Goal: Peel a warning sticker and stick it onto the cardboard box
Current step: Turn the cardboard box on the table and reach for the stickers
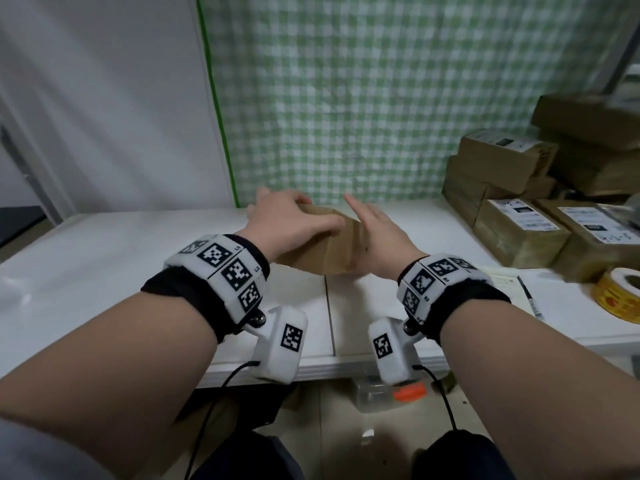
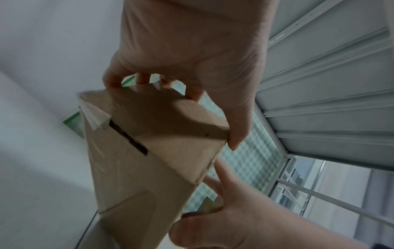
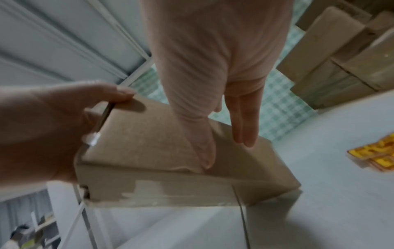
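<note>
A plain brown cardboard box [image 1: 322, 247] lies tilted on the white table [image 1: 104, 271], between both hands. My left hand [image 1: 298, 213] grips its top left end, fingers curled over the far edge and thumb on the near corner [image 2: 236, 134]. My right hand [image 1: 374, 226] lies against the box's right side, its fingers [image 3: 245, 128] straight and its thumb resting on the top face. Old clear tape shows on the box's near side [image 3: 170, 190]. A roll of yellow and red warning stickers [image 1: 620, 296] sits at the table's right edge, apart from both hands.
Several taped cardboard parcels [image 1: 519, 202] with white labels are stacked at the back right. A paper sheet with a pen [image 1: 530, 296] lies near the roll. A green checked cloth [image 1: 381, 98] hangs behind the table. Cables run from both wrist units.
</note>
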Motion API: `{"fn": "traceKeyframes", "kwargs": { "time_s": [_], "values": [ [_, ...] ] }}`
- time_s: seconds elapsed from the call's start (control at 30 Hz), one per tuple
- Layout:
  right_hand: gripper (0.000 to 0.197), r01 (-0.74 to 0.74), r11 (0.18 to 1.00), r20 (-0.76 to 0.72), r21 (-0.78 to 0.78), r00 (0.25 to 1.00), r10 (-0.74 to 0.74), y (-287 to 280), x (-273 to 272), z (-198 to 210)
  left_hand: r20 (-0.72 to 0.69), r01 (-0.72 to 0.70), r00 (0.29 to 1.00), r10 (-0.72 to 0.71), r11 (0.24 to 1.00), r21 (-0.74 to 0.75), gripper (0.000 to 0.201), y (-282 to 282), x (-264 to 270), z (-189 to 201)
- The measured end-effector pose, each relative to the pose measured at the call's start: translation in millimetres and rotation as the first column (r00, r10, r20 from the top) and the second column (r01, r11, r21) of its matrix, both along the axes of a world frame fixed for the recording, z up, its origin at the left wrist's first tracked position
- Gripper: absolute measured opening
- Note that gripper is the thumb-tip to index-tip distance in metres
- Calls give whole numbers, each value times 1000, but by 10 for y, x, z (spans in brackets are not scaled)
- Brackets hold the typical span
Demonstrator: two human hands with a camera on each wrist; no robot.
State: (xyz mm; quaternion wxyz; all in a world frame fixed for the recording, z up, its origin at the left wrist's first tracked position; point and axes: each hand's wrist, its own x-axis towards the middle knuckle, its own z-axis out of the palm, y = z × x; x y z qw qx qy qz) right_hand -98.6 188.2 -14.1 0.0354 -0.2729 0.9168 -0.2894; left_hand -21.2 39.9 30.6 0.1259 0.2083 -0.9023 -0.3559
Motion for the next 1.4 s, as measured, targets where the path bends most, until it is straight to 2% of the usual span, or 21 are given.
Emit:
{"fn": "traceKeyframes", "kwargs": {
  "time_s": [0.07,0.13,0.2,0.4,0.5,0.6,0.73,0.83,0.9,1.0,1.13,1.27,1.3,1.4],
  "values": [
    [123,-50,999,12,16,999,50,10,50,12,-31,-3,1000,2,1000,-13,56,53,44,58],
    [132,-52,999,56,-1,997,52,7,83,-4,-59,-11,998,10,1000,-19,65,77,64,108],
    [134,-30,1000,36,-1,999,30,7,103,-26,-69,-18,997,19,1000,9,67,73,88,150],
    [114,54,997,-63,57,997,-50,61,116,9,-94,14,995,14,957,290,44,-68,209,208],
    [101,81,995,-156,57,985,-71,31,99,49,-120,32,993,8,945,326,28,-150,224,172],
    [93,100,990,-229,97,970,-76,-18,71,50,-33,58,998,-50,946,318,20,-235,166,138],
    [80,121,983,-352,137,934,-66,-44,9,11,209,84,966,-155,946,313,45,-385,107,76],
    [79,123,981,-415,151,908,-50,-72,-72,-54,276,78,942,-191,925,373,48,-438,84,-12],
    [84,131,984,-374,122,924,-77,-71,-122,-94,260,53,950,-170,914,403,58,-445,26,-100],
    [90,179,976,-204,121,967,-152,15,-213,-154,218,-16,972,-84,906,424,69,-394,-64,-232],
    [57,334,927,-72,171,943,-326,306,-342,-273,203,-77,979,-5,915,395,89,-328,-202,-413],
    [18,416,850,-6,323,899,-437,591,-435,-388,267,-69,964,-10,956,285,92,-276,-355,-562],
    [16,415,833,0,366,895,-446,635,-471,-430,295,-58,956,-16,969,241,93,-269,-387,-595],
    [26,426,798,18,427,878,-479,704,-596,-587,445,-1,895,-24,998,55,101,-241,-446,-671]
  ]
}}
